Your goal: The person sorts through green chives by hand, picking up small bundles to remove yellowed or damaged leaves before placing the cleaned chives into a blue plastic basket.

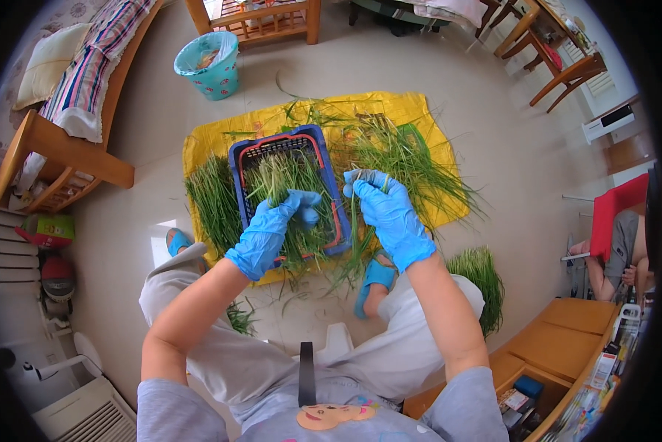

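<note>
Both of my hands wear blue disposable gloves. My left hand [280, 218] grips a bundle of green grassy stalks [270, 175] by its middle, over a blue plastic basket [233, 166] with a red handle. The bundle's pale cut ends point away from me. To the basket's right, my right hand [383, 201] pinches a few long stalks [356, 232], whose leaves hang down toward my foot. Beyond that hand, a loose heap of the same greens [403, 152] spreads over a yellow woven plastic sheet [447, 212]. Left of the basket stands a dense trimmed bunch [214, 196].
Another bunch of greens [477, 284] stands on the tiled floor by my right knee. A teal waste bin [212, 77] with a liner is beyond the sheet. A wooden bench [71, 143] lies left, a wooden cabinet [569, 326] right. Another person's arm [602, 276] shows at far right.
</note>
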### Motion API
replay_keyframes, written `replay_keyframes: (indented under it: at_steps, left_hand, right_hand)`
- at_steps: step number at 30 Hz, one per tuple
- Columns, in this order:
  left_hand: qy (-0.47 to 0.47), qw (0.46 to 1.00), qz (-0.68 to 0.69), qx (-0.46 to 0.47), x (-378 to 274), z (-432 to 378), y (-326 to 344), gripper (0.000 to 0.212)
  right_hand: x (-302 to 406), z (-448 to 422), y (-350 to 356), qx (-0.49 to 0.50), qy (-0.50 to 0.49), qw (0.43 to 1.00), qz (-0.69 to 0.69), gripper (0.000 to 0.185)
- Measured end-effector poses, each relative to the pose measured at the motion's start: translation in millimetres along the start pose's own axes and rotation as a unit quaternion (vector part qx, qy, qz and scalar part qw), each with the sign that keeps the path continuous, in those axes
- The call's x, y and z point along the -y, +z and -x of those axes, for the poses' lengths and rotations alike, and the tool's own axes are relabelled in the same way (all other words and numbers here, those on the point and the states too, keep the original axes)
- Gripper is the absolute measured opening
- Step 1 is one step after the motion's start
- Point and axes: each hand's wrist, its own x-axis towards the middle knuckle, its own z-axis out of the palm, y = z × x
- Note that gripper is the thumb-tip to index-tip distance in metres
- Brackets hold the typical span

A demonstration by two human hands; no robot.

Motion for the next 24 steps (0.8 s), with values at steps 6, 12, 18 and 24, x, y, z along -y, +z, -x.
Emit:
replay_keyframes:
  at_steps: [6,12,18,24]
  left_hand:
    - [-0.106,0.993,0.019,0.038,-2,15,4,0.029]
    - [-0.128,0.988,0.059,0.065,-4,23,3,0.033]
    - [-0.142,0.988,0.044,0.048,-7,26,4,0.028]
    - [-0.133,0.991,-0.019,-0.014,-17,33,8,0.02]
  right_hand:
    - [-11,-3,7,0.026,-0.008,1.0,0.011,0.014]
    - [-25,-8,17,0.051,-0.02,0.998,-0.014,0.016]
    - [-31,-9,24,0.064,-0.014,0.998,-0.01,0.015]
    - [-19,-17,15,-0.02,-0.156,0.985,0.074,0.035]
